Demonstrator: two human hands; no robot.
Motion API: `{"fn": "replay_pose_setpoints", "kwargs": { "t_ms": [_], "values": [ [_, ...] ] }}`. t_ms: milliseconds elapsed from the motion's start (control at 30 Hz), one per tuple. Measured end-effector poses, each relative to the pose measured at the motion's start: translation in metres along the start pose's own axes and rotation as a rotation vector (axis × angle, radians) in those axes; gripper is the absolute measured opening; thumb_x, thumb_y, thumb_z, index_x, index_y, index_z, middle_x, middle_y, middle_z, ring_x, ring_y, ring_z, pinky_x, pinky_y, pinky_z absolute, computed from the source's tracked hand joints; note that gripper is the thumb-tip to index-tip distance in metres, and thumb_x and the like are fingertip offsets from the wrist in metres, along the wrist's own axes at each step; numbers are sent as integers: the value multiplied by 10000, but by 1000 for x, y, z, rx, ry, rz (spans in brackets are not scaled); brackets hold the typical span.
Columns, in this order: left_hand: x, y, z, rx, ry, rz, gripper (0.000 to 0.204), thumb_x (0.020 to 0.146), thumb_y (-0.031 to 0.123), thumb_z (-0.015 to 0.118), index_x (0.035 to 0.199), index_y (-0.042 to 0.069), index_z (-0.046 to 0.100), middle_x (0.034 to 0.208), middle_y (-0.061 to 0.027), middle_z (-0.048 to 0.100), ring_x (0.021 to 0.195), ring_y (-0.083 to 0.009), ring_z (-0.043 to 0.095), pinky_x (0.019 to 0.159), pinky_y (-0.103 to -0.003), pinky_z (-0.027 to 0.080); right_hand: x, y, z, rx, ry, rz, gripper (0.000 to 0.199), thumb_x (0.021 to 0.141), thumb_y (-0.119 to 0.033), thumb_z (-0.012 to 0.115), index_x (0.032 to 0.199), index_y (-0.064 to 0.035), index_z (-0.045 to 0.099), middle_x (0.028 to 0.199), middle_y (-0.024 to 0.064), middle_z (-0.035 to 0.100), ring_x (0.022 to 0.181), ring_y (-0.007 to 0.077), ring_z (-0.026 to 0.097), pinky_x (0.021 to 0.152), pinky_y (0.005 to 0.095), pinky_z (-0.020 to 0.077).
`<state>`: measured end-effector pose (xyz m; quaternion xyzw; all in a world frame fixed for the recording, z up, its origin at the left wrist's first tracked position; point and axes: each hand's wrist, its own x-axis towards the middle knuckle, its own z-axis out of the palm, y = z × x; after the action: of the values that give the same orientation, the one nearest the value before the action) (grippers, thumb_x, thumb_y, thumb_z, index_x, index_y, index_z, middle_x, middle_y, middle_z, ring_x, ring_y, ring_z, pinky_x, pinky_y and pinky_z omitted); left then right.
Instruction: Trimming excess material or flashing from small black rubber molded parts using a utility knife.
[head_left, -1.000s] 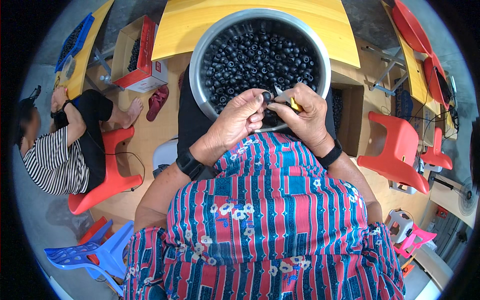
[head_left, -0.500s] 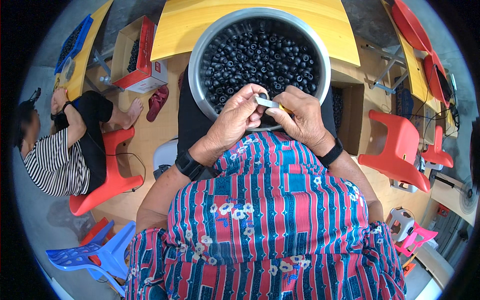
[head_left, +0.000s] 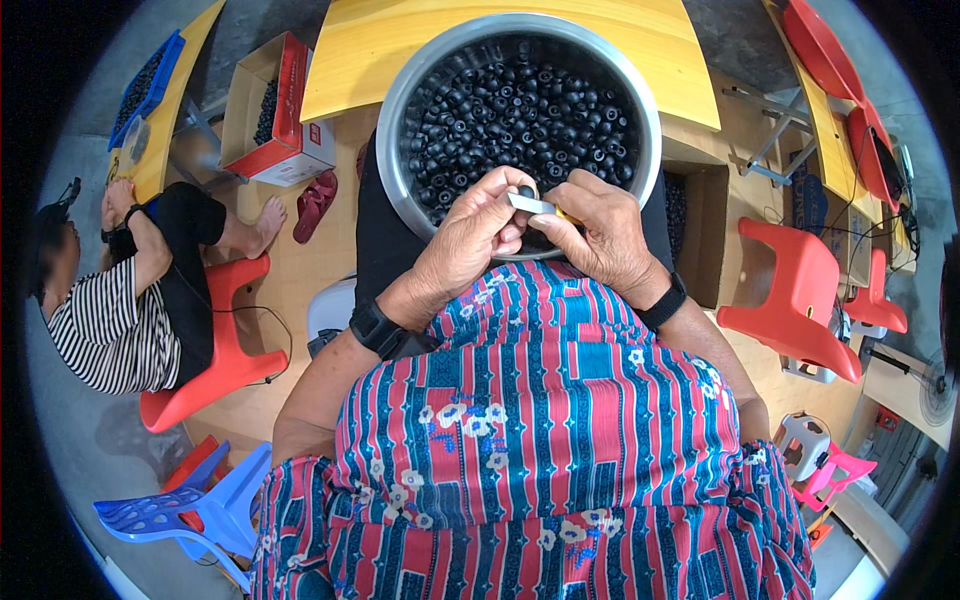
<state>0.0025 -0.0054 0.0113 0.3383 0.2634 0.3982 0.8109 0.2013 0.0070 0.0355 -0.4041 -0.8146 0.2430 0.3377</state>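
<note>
While pinched: small black ring point(head_left: 526, 191), flat grey blade point(head_left: 530, 204)

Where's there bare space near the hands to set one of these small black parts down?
The yellow tabletop behind the metal bowl is bare on both sides of the rim. The wooden floor between the bowl, the red sandal and the red stool is also open. The bowl itself is packed with black parts, and the left hand and right hand crowd its near edge.
</note>
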Motion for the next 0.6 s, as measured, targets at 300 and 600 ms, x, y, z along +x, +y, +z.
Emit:
{"fn": "replay_pose_setpoints", "kwargs": {
  "t_ms": [300, 600],
  "values": [
    [1, 0, -3, -47, -45, 1, 256, 1032, 305, 482, 1140, 74, 501, 831, 27, 452, 673, -31, 358, 579, -170, 321, 1, 2, 2, 14, 0, 7, 250, 839, -306, 702, 823, -62, 648, 709, 109, 554, 656, 319, 593, 569, 407, 467],
    [-2, 4, 6, -125, 0, -54, 233, 1048, 301, 448, 1094, 81, 512, 835, 31, 452, 666, -38, 355, 595, -183, 331, 4, 7, -2, 3, 189, 240, 208, 863, -214, 679, 820, -11, 657, 783, 155, 624, 752, 348, 616, 666, 402, 483]
  ]
}}
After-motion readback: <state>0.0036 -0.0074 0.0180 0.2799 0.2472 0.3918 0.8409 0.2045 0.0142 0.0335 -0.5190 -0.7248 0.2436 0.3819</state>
